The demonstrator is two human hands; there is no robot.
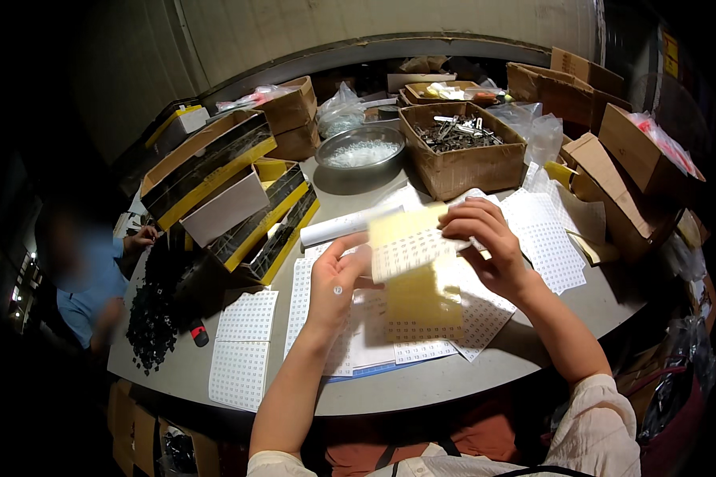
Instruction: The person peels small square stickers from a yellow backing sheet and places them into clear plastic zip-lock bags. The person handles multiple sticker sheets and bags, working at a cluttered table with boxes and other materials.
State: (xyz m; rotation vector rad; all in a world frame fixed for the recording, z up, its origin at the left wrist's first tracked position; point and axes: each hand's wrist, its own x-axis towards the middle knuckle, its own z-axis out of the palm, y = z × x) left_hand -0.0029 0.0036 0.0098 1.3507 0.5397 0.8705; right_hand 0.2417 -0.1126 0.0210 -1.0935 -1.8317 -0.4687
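Observation:
A yellowish sticker sheet [412, 234], partly covered with rows of small printed labels, is raised above the table and blurred by motion. My left hand [338, 282] grips its left edge, and a small round label sticks to that hand near the thumb. At the opposite side my right hand [489, 238] pinches the sheet's right edge, fingers curled over the top. Beneath lies a mostly bare yellow backing sheet [423, 298] with a few labels along its bottom. White label sheets [485, 322] spread around it, over something blue at the near edge.
Left stand label sheets [243, 350], stacked black-and-yellow boxes [247, 199], a red-and-black object [199, 334] and a pile of small black parts [155, 310]. Behind are a metal bowl [358, 151] of clear pieces and a carton [461, 171] of metal parts. Another person [91, 278] sits left.

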